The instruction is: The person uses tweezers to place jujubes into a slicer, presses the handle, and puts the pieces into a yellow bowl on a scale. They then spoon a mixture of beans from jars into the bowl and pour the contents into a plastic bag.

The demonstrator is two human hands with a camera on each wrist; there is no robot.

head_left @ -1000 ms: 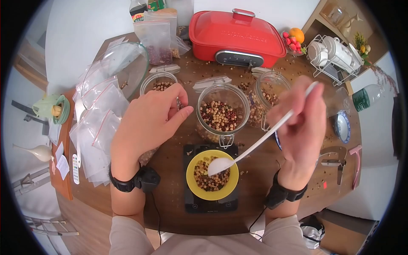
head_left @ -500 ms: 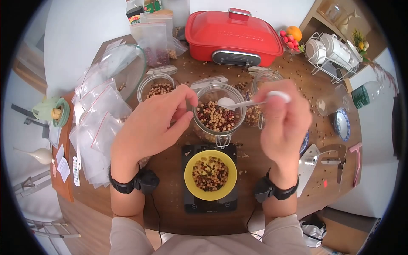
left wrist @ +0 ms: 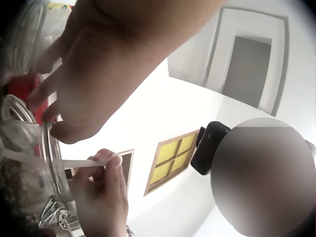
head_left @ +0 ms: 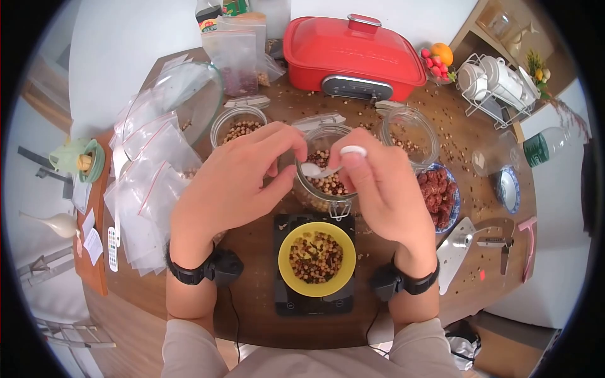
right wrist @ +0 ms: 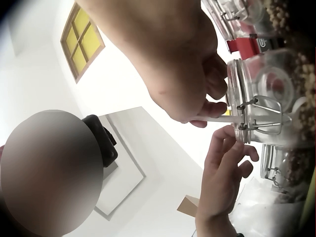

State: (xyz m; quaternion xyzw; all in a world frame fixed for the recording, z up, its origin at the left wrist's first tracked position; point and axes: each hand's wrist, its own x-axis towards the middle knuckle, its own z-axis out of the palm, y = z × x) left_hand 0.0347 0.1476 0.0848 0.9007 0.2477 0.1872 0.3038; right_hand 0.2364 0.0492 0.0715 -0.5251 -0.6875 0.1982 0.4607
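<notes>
My right hand (head_left: 387, 189) pinches the handle of a white spoon (head_left: 311, 169), its bowl end lowered inside the middle glass jar (head_left: 315, 203). Beige and dark-red dried beans (head_left: 329, 184) fill the lower part of that jar. In the right wrist view the spoon (right wrist: 269, 119) shows through the glass. My left hand (head_left: 242, 170) is at the jar's left rim, fingers loosely bent and fingertips right beside the glass. In front, a yellow bowl (head_left: 285, 259) with mixed beans sits on a black kitchen scale (head_left: 315, 307).
Glass jars stand left (head_left: 220, 129) and right (head_left: 428, 140) of the middle one. Behind is a red electric cooker (head_left: 353, 57). Zip bags (head_left: 145, 208) lie at left. At right are a bowl of dark-red pieces (head_left: 438, 195), scissors (head_left: 504, 249) and scattered beans.
The spoon has gone from above the yellow bowl up to the middle jar and down into it, carried by my right hand. My left hand has shifted right to the jar's rim.
</notes>
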